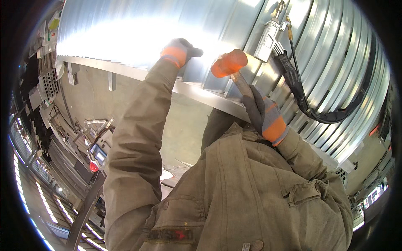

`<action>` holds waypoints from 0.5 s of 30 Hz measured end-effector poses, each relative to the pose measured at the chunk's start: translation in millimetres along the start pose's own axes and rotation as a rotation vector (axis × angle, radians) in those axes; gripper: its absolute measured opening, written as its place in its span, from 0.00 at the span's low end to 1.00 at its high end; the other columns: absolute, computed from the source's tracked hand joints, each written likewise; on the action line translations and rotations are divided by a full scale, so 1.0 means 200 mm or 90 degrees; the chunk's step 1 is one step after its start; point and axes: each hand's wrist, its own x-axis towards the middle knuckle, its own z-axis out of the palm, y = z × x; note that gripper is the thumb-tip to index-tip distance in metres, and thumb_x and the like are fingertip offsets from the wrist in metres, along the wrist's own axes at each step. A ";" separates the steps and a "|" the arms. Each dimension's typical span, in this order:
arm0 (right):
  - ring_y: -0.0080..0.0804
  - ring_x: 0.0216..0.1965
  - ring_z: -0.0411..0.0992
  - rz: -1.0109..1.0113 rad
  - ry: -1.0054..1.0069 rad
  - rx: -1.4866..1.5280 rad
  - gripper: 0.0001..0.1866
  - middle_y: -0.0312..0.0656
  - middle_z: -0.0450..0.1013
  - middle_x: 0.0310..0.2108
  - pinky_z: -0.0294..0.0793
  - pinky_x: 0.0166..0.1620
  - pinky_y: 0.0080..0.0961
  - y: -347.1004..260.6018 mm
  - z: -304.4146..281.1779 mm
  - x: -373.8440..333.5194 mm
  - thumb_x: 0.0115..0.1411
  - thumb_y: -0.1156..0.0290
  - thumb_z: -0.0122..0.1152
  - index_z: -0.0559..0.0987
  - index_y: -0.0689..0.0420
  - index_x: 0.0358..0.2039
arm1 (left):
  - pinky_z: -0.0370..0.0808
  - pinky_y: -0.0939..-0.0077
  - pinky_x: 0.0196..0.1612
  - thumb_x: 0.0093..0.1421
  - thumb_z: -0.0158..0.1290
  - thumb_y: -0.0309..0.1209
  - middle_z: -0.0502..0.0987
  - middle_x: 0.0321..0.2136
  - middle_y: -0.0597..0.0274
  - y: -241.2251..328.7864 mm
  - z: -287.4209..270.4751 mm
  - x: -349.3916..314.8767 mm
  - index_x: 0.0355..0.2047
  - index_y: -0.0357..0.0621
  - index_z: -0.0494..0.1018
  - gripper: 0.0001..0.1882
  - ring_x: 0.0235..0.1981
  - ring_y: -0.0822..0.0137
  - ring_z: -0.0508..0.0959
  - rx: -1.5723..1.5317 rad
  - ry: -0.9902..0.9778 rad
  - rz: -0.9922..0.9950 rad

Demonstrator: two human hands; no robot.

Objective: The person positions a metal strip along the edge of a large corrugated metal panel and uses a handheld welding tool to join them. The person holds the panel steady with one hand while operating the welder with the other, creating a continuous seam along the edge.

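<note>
My right hand (266,115), in a grey and orange work glove, is closed around the wooden handle of a mallet (229,63). The mallet's orange-red head is raised over the near edge of a row of long silvery metal profiles (201,25). To the left, my left hand (181,51) wears a matching glove and rests at the profiles. Its thumb stands out to the right; the other fingers are mostly hidden beyond the back of the hand. I see nothing held in it.
Right of the mallet, a silver air tool (268,39) lies on the profiles, trailing a black-sleeved hose (301,92). A metal frame rail (201,94) runs under their near ends. Racks, a lit screen (99,155) and a red round object (94,167) stand at the left.
</note>
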 end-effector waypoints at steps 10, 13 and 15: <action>0.67 0.50 0.80 0.017 -0.059 -0.163 0.29 0.65 0.82 0.45 0.78 0.52 0.56 0.13 0.13 0.00 0.79 0.47 0.51 0.76 0.60 0.63 | 0.79 0.63 0.51 0.53 0.77 0.48 0.87 0.43 0.55 0.04 -0.05 0.03 0.45 0.42 0.86 0.27 0.45 0.56 0.83 0.051 -0.033 0.012; 0.68 0.50 0.80 -0.008 0.002 -0.076 0.29 0.65 0.82 0.45 0.78 0.53 0.55 0.11 0.11 -0.04 0.79 0.47 0.50 0.76 0.61 0.62 | 0.80 0.59 0.59 0.57 0.72 0.54 0.89 0.50 0.50 0.08 -0.07 0.01 0.48 0.42 0.88 0.30 0.53 0.51 0.85 0.155 -0.062 0.012; 0.68 0.49 0.80 -0.029 -0.003 -0.093 0.30 0.66 0.82 0.45 0.79 0.53 0.54 0.11 0.12 -0.04 0.79 0.47 0.50 0.75 0.62 0.63 | 0.80 0.58 0.58 0.58 0.71 0.54 0.89 0.49 0.49 0.08 -0.07 0.01 0.47 0.42 0.88 0.29 0.52 0.50 0.85 0.216 -0.075 0.030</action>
